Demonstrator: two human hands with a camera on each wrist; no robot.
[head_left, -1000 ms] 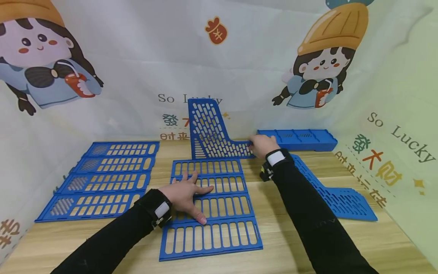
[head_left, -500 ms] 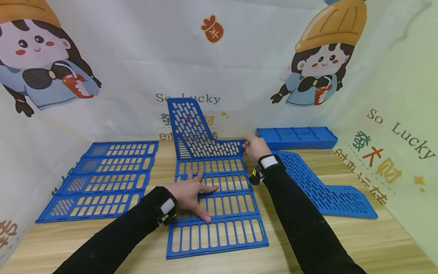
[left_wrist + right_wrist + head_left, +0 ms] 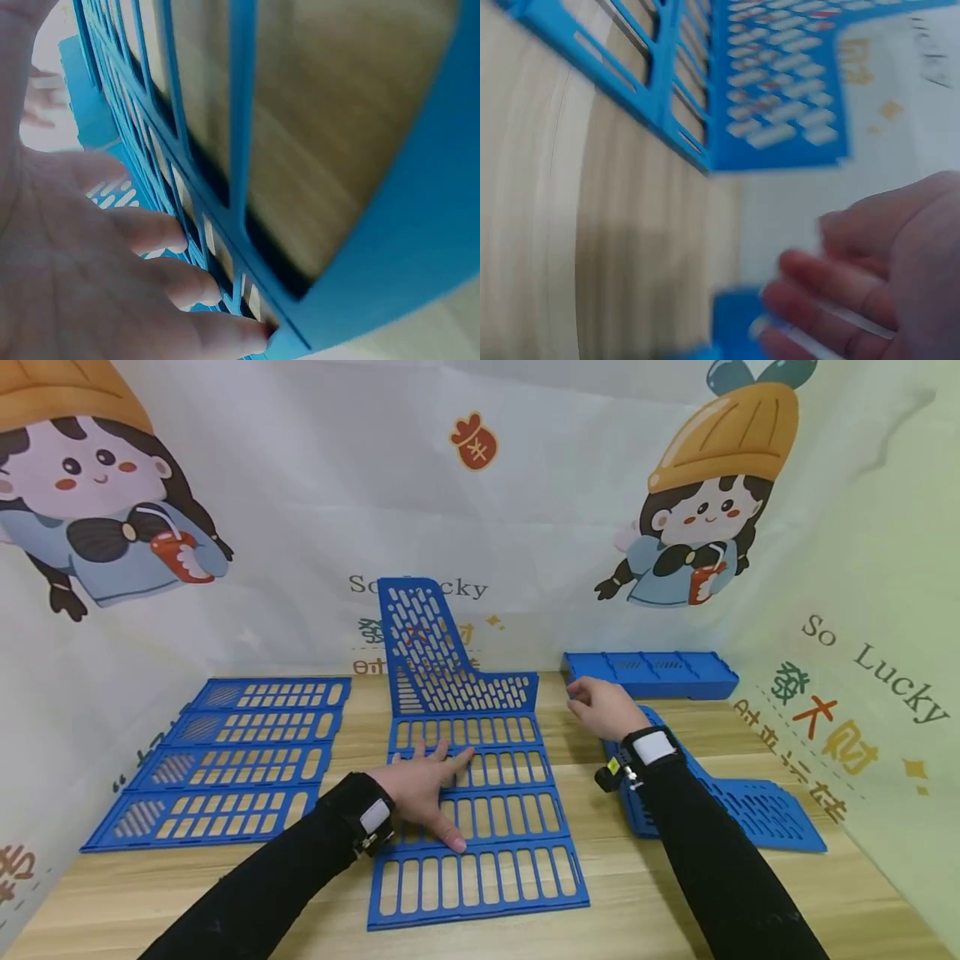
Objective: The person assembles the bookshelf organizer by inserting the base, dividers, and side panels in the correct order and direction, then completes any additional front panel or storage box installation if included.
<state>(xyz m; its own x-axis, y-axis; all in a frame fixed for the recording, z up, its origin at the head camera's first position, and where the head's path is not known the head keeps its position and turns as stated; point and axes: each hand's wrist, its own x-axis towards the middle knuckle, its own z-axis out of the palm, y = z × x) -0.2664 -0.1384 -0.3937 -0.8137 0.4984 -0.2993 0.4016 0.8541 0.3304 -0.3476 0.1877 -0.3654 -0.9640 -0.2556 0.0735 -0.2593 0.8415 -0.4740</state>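
Observation:
My left hand (image 3: 423, 789) lies spread, palm down, on a blue slatted panel (image 3: 480, 915) made of several joined sections. In the left wrist view its fingers (image 3: 199, 285) touch the slats. At the slatted panel's far edge a blue L-shaped perforated panel (image 3: 422, 672) stands upright, its lower edge along that side. My right hand (image 3: 609, 708) is in the air to the right of the upright panel, fingers loosely curled and holding nothing. In the right wrist view a gap shows between the right hand (image 3: 855, 277) and the upright panel (image 3: 780, 150).
At left lies another blue folding panel (image 3: 225, 735) of several sections. A second L-shaped perforated panel (image 3: 765, 810) lies flat at right, partly under my right forearm. A long blue piece (image 3: 652, 675) sits at the back right. A printed cloth (image 3: 555, 527) hangs behind the wooden table (image 3: 300, 893).
The upright panel shifted left over the slatted panel's far edge. My right hand let go of its low end and moved right, towards me. My left hand stayed on the slats.

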